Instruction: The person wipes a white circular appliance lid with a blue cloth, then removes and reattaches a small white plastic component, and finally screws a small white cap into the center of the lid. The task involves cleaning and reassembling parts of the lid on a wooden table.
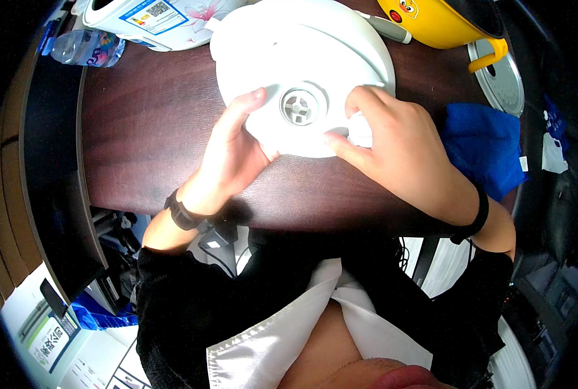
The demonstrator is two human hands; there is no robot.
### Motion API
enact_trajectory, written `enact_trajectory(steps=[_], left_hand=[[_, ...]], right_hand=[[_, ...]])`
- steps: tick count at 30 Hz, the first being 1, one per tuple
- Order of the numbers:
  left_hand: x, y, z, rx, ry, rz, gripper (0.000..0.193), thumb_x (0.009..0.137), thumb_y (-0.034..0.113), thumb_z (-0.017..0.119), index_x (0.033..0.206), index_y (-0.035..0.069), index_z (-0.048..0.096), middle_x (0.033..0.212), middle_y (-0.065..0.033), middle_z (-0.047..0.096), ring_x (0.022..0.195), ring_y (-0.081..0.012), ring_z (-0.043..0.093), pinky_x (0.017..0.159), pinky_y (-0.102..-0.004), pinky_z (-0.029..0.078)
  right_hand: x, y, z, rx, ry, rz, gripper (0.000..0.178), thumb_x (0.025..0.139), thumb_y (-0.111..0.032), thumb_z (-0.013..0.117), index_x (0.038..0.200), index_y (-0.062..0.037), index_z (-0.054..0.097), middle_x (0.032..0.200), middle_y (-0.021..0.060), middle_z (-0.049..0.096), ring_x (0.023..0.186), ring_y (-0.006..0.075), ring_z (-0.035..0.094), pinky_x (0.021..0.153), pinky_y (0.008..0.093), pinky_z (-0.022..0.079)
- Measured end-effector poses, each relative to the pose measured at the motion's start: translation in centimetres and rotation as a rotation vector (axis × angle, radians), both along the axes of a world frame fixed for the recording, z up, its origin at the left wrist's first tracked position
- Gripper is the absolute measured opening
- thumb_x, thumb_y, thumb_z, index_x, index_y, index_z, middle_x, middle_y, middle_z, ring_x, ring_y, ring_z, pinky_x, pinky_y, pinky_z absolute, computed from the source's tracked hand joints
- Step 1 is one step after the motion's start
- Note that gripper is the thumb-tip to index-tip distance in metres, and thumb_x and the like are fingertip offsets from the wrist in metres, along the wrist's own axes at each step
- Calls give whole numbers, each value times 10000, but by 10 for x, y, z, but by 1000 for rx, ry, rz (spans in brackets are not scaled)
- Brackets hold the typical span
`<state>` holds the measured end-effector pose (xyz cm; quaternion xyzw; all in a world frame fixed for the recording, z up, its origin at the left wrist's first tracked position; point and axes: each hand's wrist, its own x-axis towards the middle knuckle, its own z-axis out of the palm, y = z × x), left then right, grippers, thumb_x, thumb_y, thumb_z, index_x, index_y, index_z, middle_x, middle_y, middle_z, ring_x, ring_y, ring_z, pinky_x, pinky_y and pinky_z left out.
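A large white round plastic appliance part (289,48) lies on the dark brown table, with a round grey slotted socket (300,107) near its front edge. My left hand (234,142) grips its left front rim, thumb up along the side and the other fingers partly hidden beneath. At the right front, the thumb and bent fingers of my right hand (399,133) close round a small white rounded piece (359,131). The glare and my fingers hide whether that piece is attached to the appliance part.
A flower-patterned white appliance (188,32) and a plastic bottle (88,48) stand at the back left. Toward the back right are a yellow pot (432,23) with a handle, a round metal plate (506,84) and a blue cloth (480,146). The table's front edge (289,227) runs before my body.
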<state>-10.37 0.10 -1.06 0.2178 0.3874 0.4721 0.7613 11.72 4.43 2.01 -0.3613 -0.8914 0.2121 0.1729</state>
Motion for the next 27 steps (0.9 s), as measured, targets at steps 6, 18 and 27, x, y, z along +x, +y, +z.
enact_trajectory(steps=[6, 18, 27], left_hand=[[0, -1, -2, 2, -53, -3, 644, 947, 422, 508, 1399, -8, 346, 1357, -175, 504, 1218, -279, 544, 1005, -458, 478], [-2, -3, -9, 29, -179, 20, 616, 948, 301, 564, 1370, -74, 317, 1292, -214, 521, 1160, -276, 587, 946, -404, 544], [-1, -3, -12, -11, -50, 6, 471, 938, 219, 541, 1303, -54, 425, 1233, -164, 589, 1109, -245, 614, 954, -402, 531]], right_hand=[[-1, 0, -2, -27, 10, -9, 347, 804, -278, 739, 880, -22, 517, 790, 169, 610, 679, 334, 658, 580, 390, 531], [-4, -1, 2, -39, -25, -15, 374, 807, -316, 727, 868, -19, 508, 793, 180, 603, 676, 366, 643, 579, 432, 527], [-2, -1, 2, -81, -22, -20, 329, 802, -253, 747, 905, -33, 525, 822, 173, 611, 700, 339, 665, 585, 376, 527]])
